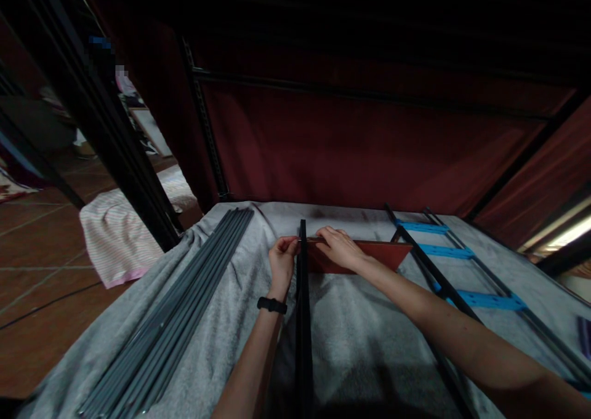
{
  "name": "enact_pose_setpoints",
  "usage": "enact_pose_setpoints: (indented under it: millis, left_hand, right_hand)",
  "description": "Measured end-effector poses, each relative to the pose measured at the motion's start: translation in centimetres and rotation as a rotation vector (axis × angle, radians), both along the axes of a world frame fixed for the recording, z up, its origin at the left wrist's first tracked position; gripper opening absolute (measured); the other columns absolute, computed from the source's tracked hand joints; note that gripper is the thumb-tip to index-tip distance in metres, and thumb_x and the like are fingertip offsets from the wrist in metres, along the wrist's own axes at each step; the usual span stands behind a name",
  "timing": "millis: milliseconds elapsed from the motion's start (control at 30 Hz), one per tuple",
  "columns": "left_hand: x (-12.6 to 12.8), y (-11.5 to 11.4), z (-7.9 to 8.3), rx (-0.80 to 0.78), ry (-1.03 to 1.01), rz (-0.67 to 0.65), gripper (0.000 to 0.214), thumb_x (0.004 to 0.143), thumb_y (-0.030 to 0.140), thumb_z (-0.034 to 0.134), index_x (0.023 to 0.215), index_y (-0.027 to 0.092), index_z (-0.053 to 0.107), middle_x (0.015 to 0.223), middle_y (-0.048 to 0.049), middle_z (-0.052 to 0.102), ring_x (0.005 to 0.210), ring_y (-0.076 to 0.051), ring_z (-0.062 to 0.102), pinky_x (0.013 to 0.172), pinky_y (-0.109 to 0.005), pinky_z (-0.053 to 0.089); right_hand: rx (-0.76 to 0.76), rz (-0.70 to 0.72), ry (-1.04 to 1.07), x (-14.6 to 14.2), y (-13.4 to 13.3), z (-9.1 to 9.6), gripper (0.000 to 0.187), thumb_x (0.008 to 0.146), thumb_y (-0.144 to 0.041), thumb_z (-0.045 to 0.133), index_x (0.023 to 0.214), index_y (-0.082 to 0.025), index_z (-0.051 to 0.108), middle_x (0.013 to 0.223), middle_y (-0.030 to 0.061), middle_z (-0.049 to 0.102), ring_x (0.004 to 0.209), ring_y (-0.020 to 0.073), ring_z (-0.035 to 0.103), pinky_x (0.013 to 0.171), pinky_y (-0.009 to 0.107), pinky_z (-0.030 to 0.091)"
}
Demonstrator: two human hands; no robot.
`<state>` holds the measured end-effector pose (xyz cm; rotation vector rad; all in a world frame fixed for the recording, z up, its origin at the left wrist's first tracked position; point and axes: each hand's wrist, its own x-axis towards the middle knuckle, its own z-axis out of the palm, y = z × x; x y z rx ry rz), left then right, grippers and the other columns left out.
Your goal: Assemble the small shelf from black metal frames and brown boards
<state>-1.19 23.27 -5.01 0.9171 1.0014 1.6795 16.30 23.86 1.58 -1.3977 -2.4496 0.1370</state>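
A dark red curtain (346,148) hangs across the far side behind a black metal frame (207,133), and below it spreads a grey blanket (252,283). To the far left, a striped cloth (122,231) drapes down toward a tiled floor (37,290).

Near the middle, a long black bar (303,320) runs from the near edge toward the curtain. A reddish-brown board (383,254) stands on edge to its right, the left end up against the bar's far end and the right end close to a second black bar (446,283).

The left hand (282,258), with a black band (272,305) at its wrist, is at the left side of the middle bar's far end. Its thumb and fingertips are bent close together beside a tiny pale piece (299,240); I cannot tell whether they pinch it. The right hand (340,248) is partly curled over the board, fingers across the top edge and thumb on the near face, holding it close to the bar.

Left of the hands lies a bundle of grey rods (180,302). On the right, blue crosspieces (492,300) join dark poles like ladder rungs.
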Motion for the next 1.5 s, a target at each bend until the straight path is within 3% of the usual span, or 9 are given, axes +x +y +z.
enact_pose_setpoints:
  millis: [167,600,1067,1300,1500]
  left_hand:
    - [0.0,-0.1,-0.2,-0.024,-0.039,-0.001,0.033,0.064,0.040,0.079,0.083,0.015,0.068,0.075,-0.0023,0.068,0.066,-0.012,0.062,0.063,-0.024,0.050]
    - [-0.2,0.3,-0.3,0.018,-0.027,-0.001,0.030,0.065,0.032,0.077,0.089,0.015,0.068,0.069,0.0004,0.066,0.062,-0.011,0.061,0.065,-0.025,0.049]
    - [-0.2,0.2,-0.2,0.029,-0.046,-0.055,0.022,0.065,0.029,0.079,0.078,0.015,0.068,0.071,-0.0013,0.068,0.066,-0.012,0.062,0.068,-0.026,0.051]
    - [-0.2,0.2,0.0,-0.029,-0.077,-0.043,0.043,0.069,0.038,0.077,0.102,0.013,0.068,0.081,-0.0054,0.072,0.068,-0.014,0.066,0.068,-0.028,0.052]
    - [-0.2,0.3,-0.5,-0.075,-0.006,-0.040,0.036,0.069,0.045,0.077,0.084,0.013,0.068,0.068,-0.0020,0.067,0.056,-0.011,0.060,0.057,-0.024,0.047]
  right_hand:
    - [-0.002,-0.048,0.040,1.4,-0.6,-0.4,0.029,0.099,-0.028,0.042,0.116,-0.023,0.066,0.114,0.0061,0.068,0.103,0.0201,0.062,0.091,0.032,0.044]
    - [-0.013,-0.134,0.061,1.0,-0.8,-0.4,0.031,0.098,-0.027,0.045,0.118,-0.027,0.069,0.120,0.0050,0.069,0.107,0.0233,0.065,0.092,0.035,0.047]
    - [0.017,-0.181,0.038,0.9,-1.1,-0.5,0.030,0.099,-0.029,0.046,0.118,-0.030,0.069,0.118,0.0007,0.070,0.106,0.0197,0.065,0.092,0.031,0.048]
    - [0.009,-0.186,0.057,0.9,-1.0,-0.6,0.030,0.098,-0.030,0.046,0.119,-0.030,0.068,0.120,-0.0002,0.070,0.109,0.0196,0.064,0.094,0.031,0.047]
    - [-0.009,-0.195,0.058,0.9,-0.9,-0.5,0.029,0.098,-0.029,0.048,0.117,-0.031,0.069,0.122,-0.0011,0.069,0.111,0.0193,0.064,0.095,0.031,0.047]
